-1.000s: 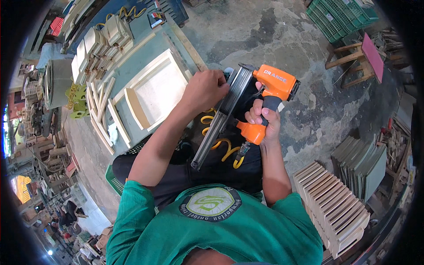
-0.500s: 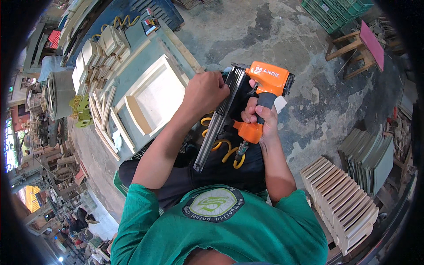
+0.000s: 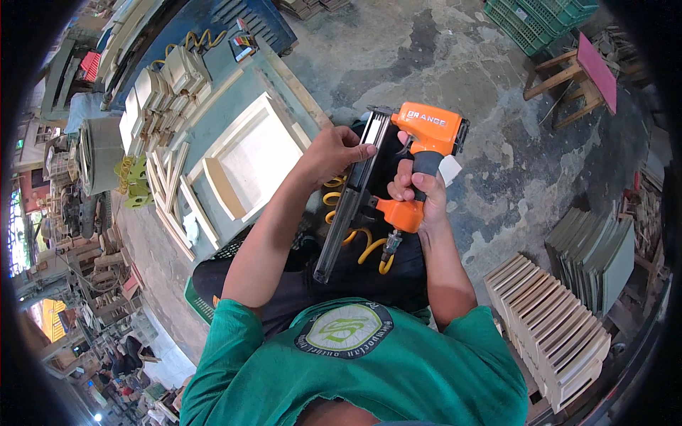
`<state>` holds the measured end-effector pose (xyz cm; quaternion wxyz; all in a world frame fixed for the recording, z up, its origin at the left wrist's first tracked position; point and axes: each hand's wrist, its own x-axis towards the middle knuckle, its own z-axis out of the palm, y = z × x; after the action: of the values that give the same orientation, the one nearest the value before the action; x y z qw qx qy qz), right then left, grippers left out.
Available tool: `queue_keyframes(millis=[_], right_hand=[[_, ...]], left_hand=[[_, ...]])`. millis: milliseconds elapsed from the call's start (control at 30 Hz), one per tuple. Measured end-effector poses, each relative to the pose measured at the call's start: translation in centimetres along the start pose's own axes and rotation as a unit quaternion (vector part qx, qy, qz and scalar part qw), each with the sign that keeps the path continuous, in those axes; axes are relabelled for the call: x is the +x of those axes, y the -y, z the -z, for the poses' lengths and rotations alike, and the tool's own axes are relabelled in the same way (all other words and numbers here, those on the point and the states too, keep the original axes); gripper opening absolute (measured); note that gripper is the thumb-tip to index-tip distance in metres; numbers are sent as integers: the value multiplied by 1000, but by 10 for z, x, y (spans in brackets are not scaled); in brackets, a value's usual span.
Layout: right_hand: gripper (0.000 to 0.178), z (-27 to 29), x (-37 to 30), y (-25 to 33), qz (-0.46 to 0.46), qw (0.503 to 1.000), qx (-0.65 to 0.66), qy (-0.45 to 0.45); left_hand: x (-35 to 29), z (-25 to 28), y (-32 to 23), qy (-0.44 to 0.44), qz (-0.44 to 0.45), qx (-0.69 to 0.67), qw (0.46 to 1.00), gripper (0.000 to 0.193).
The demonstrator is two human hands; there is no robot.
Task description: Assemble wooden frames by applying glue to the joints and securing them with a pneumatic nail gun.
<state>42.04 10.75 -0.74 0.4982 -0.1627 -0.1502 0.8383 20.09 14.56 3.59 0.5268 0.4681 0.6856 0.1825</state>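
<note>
We saw an orange nail gun (image 3: 430, 126) held up over the person's lap, to the right of a low work table, with its long metal rail (image 3: 349, 202) slanting down toward the dark trousers (image 3: 369, 280). The right hand (image 3: 428, 188) was clamped around the gun's black grip. The left hand (image 3: 332, 155) was apart from the right, its fingers bent and its thumb at the upper part of the rail; we could not tell whether it gripped anything there. At the gun's lower end, a metal fitting (image 3: 391, 244) joined a coiled yellow hose (image 3: 368, 251), which looped behind the rail.

Just left of the left forearm, we saw a shallow wooden frame (image 3: 254, 162) with a pale base and a curved front piece, lying on the green table (image 3: 216, 126). Beside it lay loose wooden strips (image 3: 168, 195), and farther up stood stacks of cut wood pieces (image 3: 150, 99).

Across the patchy floor (image 3: 497, 121), we saw a stool (image 3: 565, 74) with a pink top, near green crates (image 3: 536, 25). At lower right, a row of wood pieces (image 3: 547, 328) stood beside grey-green panels (image 3: 593, 263).
</note>
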Motion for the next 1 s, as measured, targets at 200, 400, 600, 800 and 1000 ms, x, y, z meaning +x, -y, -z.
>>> queue_keyframes(millis=[200,400,600,800,1000], right_hand=[[80,0,1,0,5,1000,9,-5],[79,0,-1,-1,-2,1000,0,-1],[77,-1,3,0,3,1000,-18,-9],[76,-5,-1,0,8,1000,-25,-7],[75,-4,0,-1,5,1000,-22,5]], left_hand=[[11,-5,5,39,3,-86,996,36],[13,-7,5,-21,-83,20,996,41],[1,-12,-21,-113,-144,266,947,37],[5,-9,-22,-114,-156,255,948,37],[12,-7,-18,-95,-124,175,972,41]])
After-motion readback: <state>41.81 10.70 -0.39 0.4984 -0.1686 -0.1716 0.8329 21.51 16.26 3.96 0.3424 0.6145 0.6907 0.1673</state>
